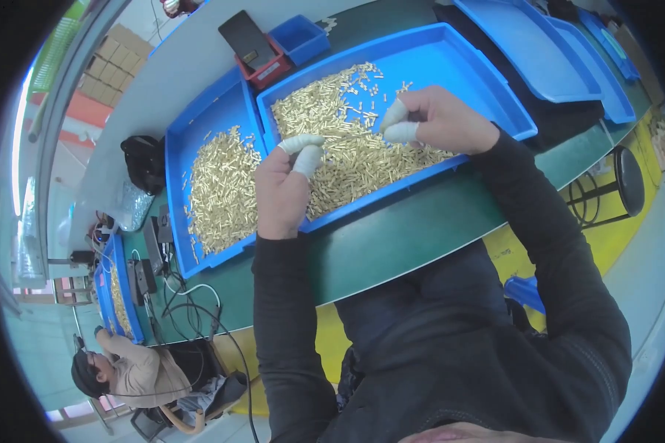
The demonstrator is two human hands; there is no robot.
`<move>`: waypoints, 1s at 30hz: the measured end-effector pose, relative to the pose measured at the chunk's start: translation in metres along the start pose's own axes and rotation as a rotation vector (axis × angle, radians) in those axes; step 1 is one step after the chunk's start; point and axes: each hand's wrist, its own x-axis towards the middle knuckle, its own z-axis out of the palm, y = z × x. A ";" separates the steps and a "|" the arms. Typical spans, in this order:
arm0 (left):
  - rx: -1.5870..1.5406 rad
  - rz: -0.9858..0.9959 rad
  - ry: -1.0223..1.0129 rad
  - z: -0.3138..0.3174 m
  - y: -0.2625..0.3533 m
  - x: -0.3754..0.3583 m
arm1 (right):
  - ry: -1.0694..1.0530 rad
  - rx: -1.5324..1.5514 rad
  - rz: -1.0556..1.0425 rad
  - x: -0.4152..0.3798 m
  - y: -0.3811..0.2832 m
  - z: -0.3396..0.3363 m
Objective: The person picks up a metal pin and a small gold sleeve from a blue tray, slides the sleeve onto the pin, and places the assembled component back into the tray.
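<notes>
My left hand (282,188) is over the near left part of a blue tray (495,100) that holds a heap of small brass-coloured cylindrical pieces (355,173). White coverings wrap its thumb and index finger, which are pinched together. Facing it across the heap, my right hand (451,122) also has its covered thumb and index finger closed in a pinch. Whatever lies between the fingertips of either hand is too small to make out. Some loose pieces are scattered on the tray floor beyond the heap.
Left of this tray stands a second blue tray (176,159) with more brass pieces. Behind are a red bin (268,71) with a dark device, and a small blue bin (303,40). Blue trays (532,44) lie at right. Cables (192,295) and a seated co-worker (144,369) are at left.
</notes>
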 end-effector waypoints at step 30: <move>0.523 0.432 0.017 0.008 -0.012 -0.005 | 0.212 -0.379 -0.391 0.006 0.033 0.016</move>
